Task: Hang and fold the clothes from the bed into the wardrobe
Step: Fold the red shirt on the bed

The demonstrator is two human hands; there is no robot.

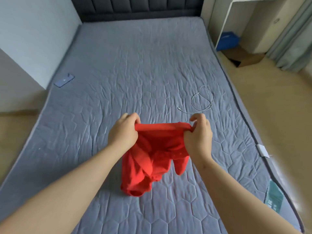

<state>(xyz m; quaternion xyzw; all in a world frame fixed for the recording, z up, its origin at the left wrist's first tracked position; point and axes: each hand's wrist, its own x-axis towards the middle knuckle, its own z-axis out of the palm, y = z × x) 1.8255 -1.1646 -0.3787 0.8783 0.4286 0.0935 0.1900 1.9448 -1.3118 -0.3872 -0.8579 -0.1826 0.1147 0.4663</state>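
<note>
Hands first: the left hand (124,130) and the right hand (199,135) each have fingers curled tightly round one end of a rolled edge of a red garment (152,157). That edge is pulled into a straight band between them. Both thumbs are on the near side and the knuckles face up. The two hands are level with each other and a little apart, with bare forearms reaching in from the near edge of the bed.

Below the band the rest of the red garment hangs in loose, crumpled folds. One tube-like part dangles below the right wrist, and a bunched mass sags lower under the left forearm. Whether it is a shirt or shorts cannot be told, nor whether its lowest folds rest on the bed. It is over the middle of the near half of a grey quilted mattress (135,65).

Just beyond the right hand, toward the right edge, a white charging cable (201,100) lies in a loose coil. A blue phone (64,81) lies flat at the left edge, about halfway up. A white tag (262,150) and a green label (274,196) are on the right edge near the near corner. A dark padded headboard (135,7) runs along the far edge.

Beyond the far right corner are a blue bag (227,41), a cardboard box (246,59) and a pale curtain (293,39).
</note>
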